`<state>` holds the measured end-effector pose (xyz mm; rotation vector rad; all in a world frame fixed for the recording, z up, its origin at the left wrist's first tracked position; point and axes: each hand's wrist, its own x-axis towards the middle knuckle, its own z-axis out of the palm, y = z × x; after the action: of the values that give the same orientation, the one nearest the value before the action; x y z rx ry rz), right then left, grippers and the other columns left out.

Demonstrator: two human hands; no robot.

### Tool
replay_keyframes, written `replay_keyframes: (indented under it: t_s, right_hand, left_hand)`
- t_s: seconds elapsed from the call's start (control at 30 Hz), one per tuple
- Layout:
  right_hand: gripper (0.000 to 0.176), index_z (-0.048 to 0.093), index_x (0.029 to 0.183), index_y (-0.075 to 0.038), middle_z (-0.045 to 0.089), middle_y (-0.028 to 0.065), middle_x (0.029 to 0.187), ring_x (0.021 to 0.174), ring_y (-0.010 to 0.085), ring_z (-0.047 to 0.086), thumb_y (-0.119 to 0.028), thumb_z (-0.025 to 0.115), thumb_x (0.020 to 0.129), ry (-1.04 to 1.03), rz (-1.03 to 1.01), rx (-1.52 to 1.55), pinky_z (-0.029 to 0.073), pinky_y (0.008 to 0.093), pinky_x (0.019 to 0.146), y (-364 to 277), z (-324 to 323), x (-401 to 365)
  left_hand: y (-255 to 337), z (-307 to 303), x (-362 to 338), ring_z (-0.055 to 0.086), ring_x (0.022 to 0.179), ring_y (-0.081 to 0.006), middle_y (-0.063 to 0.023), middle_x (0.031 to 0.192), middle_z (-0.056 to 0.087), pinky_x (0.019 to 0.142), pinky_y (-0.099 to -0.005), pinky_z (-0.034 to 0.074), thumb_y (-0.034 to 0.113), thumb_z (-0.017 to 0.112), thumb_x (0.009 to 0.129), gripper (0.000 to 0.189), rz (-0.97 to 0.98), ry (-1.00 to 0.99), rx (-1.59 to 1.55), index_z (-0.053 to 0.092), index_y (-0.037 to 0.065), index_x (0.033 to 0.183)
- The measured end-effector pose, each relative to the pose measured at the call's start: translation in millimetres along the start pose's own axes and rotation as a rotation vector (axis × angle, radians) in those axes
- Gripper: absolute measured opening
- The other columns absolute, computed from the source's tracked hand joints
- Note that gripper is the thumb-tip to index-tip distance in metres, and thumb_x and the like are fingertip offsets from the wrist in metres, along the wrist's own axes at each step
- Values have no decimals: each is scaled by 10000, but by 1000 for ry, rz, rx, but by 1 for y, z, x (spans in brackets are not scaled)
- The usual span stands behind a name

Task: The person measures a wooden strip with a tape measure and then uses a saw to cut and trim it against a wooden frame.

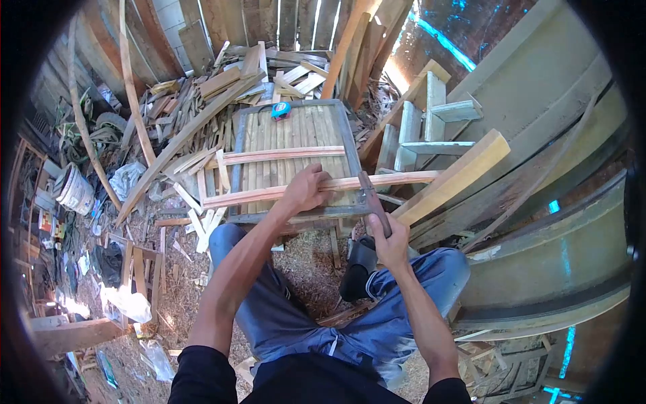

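My left hand is closed on a long reddish wooden strip, which lies across a slatted, dark-framed panel in front of my knees. The handle of a dark, long tool is in my right hand; its upper end touches or overlaps the strip right of my left hand. Farther up the panel lies a second reddish strip, parallel to the first. A blue tape measure rests near the panel's far edge.
Scrap wood is heaped behind the panel. On the right a thick squared timber slants up beside a pale wooden frame. A white bucket and plastic bags are at the left. Wood shavings cover the ground.
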<state>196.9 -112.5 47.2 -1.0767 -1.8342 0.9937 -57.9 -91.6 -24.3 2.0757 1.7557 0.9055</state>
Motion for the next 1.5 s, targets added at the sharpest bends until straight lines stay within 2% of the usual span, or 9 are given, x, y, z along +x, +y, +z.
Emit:
replay_keyframes:
  t_s: [0.3, 0.87, 0.93, 1.0, 1.17, 1.33, 1.37, 1.47, 1.5]
  right_hand:
    - [298, 669, 823, -8, 573, 216, 587, 554, 382, 606, -297, 655, 893, -251, -185, -120, 443, 439, 519, 0, 39, 6]
    - [277, 614, 723, 19, 499, 153, 506, 418, 253, 518, -205, 677, 873, -130, -409, -73, 380, 378, 448, -4, 61, 23]
    - [281, 582, 685, -12, 502, 193, 532, 482, 388, 544, -212, 700, 843, -90, -387, -53, 413, 413, 463, -15, 51, 22]
    - [286, 570, 682, -9, 487, 184, 538, 475, 367, 526, -207, 701, 841, -36, -441, -22, 403, 400, 463, -27, 46, 29]
    - [275, 566, 708, 9, 430, 119, 545, 456, 230, 456, -188, 695, 850, 184, -528, 119, 364, 338, 464, -72, 35, 53]
    - [211, 608, 793, 10, 488, 83, 571, 465, 173, 477, -173, 688, 862, 395, -553, 253, 390, 306, 481, -109, 41, 67]
    - [245, 626, 911, 24, 589, 63, 678, 616, 112, 533, -218, 665, 901, 318, -513, 167, 430, 281, 574, -111, 39, 67]
    - [287, 629, 927, 15, 627, 121, 747, 646, 175, 576, -247, 725, 860, 400, -650, 11, 449, 280, 602, -121, 52, 83]
    - [342, 600, 895, 5, 621, 170, 768, 675, 297, 597, -270, 778, 800, 389, -626, -92, 465, 349, 617, -123, 54, 85]
  left_hand:
    - [-31, -62, -70, 586, 906, -356, -156, 920, 575, 799, -434, 481, 354, 769, 746, 432, -204, -5, 10, 672, 23, 1006]
    - [-10, -96, -79, 625, 959, -391, -174, 979, 673, 801, -466, 484, 332, 744, 782, 463, -395, 29, 43, 535, 54, 1087]
    - [2, -107, -65, 632, 950, -391, -170, 961, 680, 802, -463, 486, 362, 738, 791, 475, -372, 84, 14, 552, 53, 1100]
    - [14, -121, -51, 632, 1022, -351, -167, 1037, 672, 850, -435, 477, 419, 685, 841, 466, -342, 106, -53, 597, 38, 1094]
    - [21, -153, 5, 557, 742, -156, -74, 810, 622, 699, -308, 455, 379, 507, 982, 385, -346, 177, -225, 616, 17, 1057]
    - [55, -178, 53, 549, 758, -145, -35, 893, 610, 711, -302, 456, 263, 461, 1020, 282, -271, 397, -606, 570, 22, 1118]
    - [64, -184, 60, 545, 788, -135, -43, 932, 603, 718, -298, 458, 252, 465, 1018, 276, -245, 475, -630, 564, 19, 1128]
    - [74, -190, 78, 550, 878, -125, -65, 1013, 589, 756, -293, 467, 195, 515, 995, 238, -178, 614, -768, 551, 21, 1153]
    - [77, -192, 80, 572, 898, -144, -76, 1032, 594, 781, -308, 479, 164, 539, 980, 244, -202, 552, -805, 539, 19, 1176]
